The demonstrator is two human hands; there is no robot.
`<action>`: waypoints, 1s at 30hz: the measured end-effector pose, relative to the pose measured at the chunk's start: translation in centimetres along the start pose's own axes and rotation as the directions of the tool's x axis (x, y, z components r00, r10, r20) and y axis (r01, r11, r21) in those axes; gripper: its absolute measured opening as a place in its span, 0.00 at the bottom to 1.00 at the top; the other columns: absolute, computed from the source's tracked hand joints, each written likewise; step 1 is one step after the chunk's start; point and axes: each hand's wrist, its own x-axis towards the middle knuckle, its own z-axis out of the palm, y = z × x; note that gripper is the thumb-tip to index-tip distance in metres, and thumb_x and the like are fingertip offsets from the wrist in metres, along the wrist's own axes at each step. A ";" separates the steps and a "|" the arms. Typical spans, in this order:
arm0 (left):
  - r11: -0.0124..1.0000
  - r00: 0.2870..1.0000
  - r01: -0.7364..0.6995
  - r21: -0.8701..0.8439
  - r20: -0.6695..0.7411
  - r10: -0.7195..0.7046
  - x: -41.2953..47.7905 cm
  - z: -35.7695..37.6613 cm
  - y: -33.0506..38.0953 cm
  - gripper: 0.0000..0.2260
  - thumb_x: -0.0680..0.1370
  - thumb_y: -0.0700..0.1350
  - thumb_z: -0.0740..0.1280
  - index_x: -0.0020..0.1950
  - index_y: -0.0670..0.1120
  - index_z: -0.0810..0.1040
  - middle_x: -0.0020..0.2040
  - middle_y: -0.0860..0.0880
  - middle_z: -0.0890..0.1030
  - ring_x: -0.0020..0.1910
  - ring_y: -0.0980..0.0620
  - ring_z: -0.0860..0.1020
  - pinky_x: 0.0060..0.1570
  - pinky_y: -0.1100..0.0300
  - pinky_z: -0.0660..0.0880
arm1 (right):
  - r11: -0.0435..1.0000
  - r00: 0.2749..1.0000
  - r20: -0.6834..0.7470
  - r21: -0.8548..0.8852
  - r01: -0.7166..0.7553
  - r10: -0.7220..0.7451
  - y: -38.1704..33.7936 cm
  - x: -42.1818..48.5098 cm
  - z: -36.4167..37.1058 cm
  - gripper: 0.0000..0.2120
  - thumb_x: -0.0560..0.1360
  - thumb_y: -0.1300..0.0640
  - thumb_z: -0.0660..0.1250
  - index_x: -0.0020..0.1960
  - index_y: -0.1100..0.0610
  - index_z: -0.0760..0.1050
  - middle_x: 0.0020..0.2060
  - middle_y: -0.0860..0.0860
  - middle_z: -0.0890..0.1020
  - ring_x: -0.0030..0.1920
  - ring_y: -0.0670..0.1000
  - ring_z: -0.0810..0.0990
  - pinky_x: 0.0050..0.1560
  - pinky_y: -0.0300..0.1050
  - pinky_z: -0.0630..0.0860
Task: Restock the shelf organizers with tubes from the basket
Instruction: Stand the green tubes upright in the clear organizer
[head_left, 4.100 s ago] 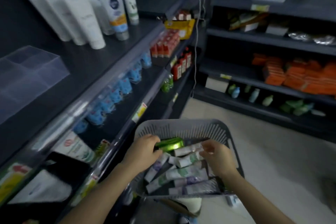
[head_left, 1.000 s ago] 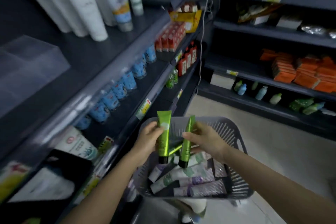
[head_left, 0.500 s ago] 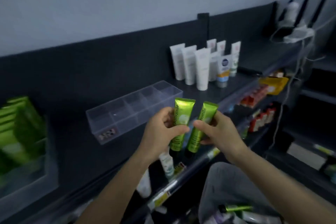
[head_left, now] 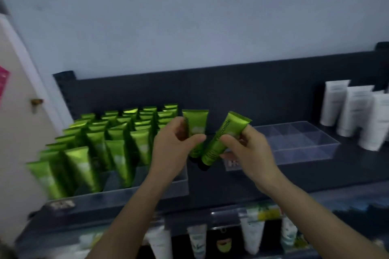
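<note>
Fingers [head_left: 196,138] of left hand [head_left: 172,151] and right hand [head_left: 251,151] each clamp a glossy green plastic tube [head_left: 194,126]; seat both cap-down in the clear plastic organizer [head_left: 147,194], frame left.

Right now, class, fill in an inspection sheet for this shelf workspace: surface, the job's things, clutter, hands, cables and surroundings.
Surface: dark top shelf, with a bare stretch at the front right.
Job's things: filled organizer on the left holds rows of standing green tubes; empty organizer, clear and divided, sits to its right.
Clutter: white tubes stand at the far right; lower-shelf tubes show below.
Hands: left hand grips the upright tube; right hand pinches the tilted tube. Both tubes are green.
Cables: nothing seen.
Surroundings: pale wall behind; door at the left.
</note>
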 end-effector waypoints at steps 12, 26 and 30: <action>0.871 0.998 0.063 0.487 -0.032 -0.054 -1.1 -6.2 -4.7 0.34 0.72 0.39 0.71 0.71 0.50 0.56 0.49 0.50 0.74 0.42 0.54 0.74 0.40 0.62 0.69 | 0.957 0.974 0.224 -0.277 0.082 -0.019 4.4 2.3 8.1 0.09 0.73 0.58 0.70 0.46 0.45 0.76 0.42 0.45 0.82 0.44 0.44 0.81 0.46 0.45 0.81; 0.212 0.966 -0.255 0.943 0.258 0.018 2.0 -8.3 -4.0 0.11 0.72 0.49 0.71 0.51 0.47 0.79 0.51 0.48 0.77 0.55 0.47 0.72 0.49 0.55 0.69 | 0.930 0.963 0.268 -0.359 0.083 0.018 5.8 3.1 9.2 0.05 0.72 0.57 0.72 0.43 0.50 0.76 0.37 0.42 0.80 0.36 0.33 0.76 0.36 0.27 0.71; 0.152 0.971 -0.235 0.960 0.239 -0.007 2.3 -9.0 -3.7 0.12 0.73 0.54 0.68 0.56 0.53 0.78 0.55 0.53 0.75 0.59 0.49 0.69 0.56 0.54 0.63 | 0.919 0.962 0.270 -0.386 0.079 0.030 5.7 3.1 9.2 0.09 0.71 0.58 0.72 0.41 0.48 0.74 0.37 0.41 0.78 0.36 0.33 0.75 0.36 0.27 0.70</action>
